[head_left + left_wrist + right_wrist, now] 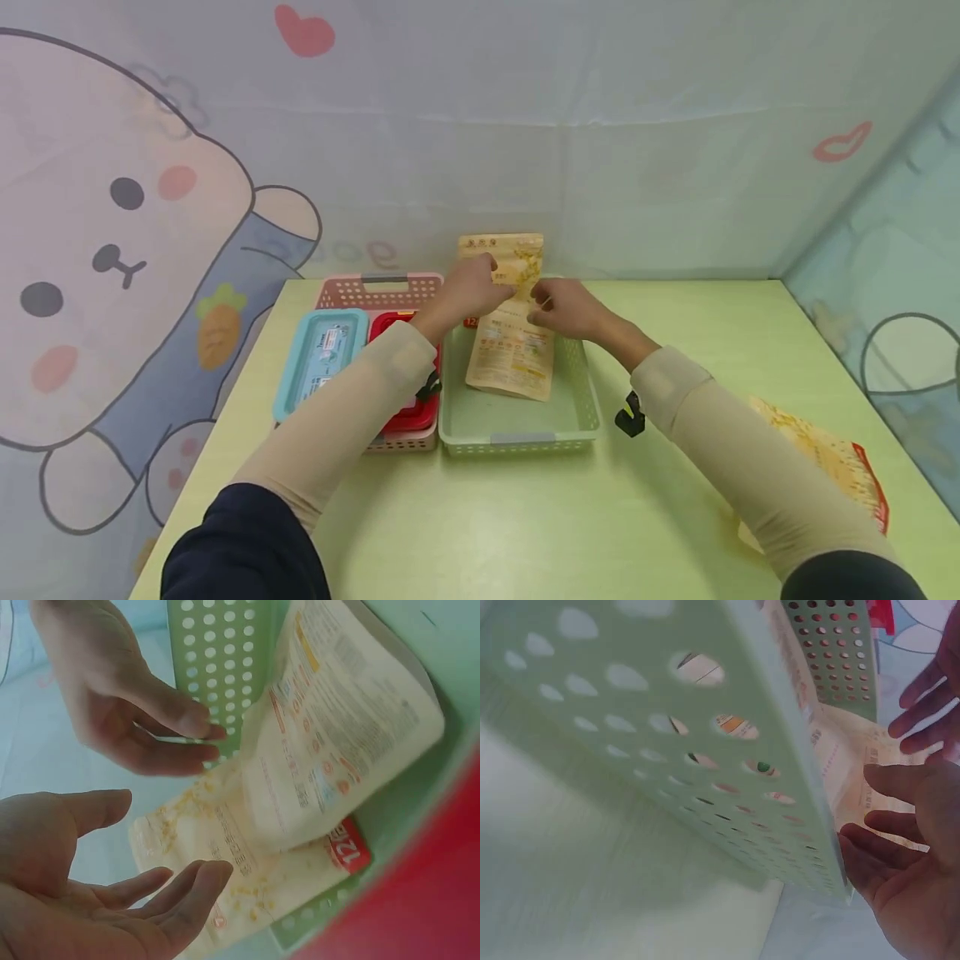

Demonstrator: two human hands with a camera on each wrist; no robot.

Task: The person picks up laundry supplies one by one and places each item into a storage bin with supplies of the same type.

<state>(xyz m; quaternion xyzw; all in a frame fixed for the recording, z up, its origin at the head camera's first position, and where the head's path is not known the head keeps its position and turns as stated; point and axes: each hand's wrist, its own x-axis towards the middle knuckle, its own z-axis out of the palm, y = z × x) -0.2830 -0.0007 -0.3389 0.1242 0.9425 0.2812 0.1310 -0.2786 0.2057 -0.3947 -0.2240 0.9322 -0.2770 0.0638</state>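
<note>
Two cream-yellow food pouches stand in a light green basket (pixel 590 408). The rear pouch (pixel 501 244) leans up past the basket's back, and the front pouch (pixel 512 362) rests slanted against it, its printed side up. My left hand (pixel 474 292) is over the left side of the pouches, fingers loosely bent, nothing in its grasp. Opposite it, my right hand (pixel 570 310) hovers by the basket's right rim, thumb and fingers apart. In the left wrist view a gap shows between the left hand (pixel 112 892) and the right hand (pixel 124 705), with the pouches beside them.
Left of the green basket stands a pink basket (pixel 337 292) with a blue-lidded box (pixel 318 362) and a red-lidded box (pixel 412 421). Another yellow pouch (pixel 832 454) lies on the table at right, partly behind my right sleeve. A printed cloth (pixel 637 192) hangs behind the table.
</note>
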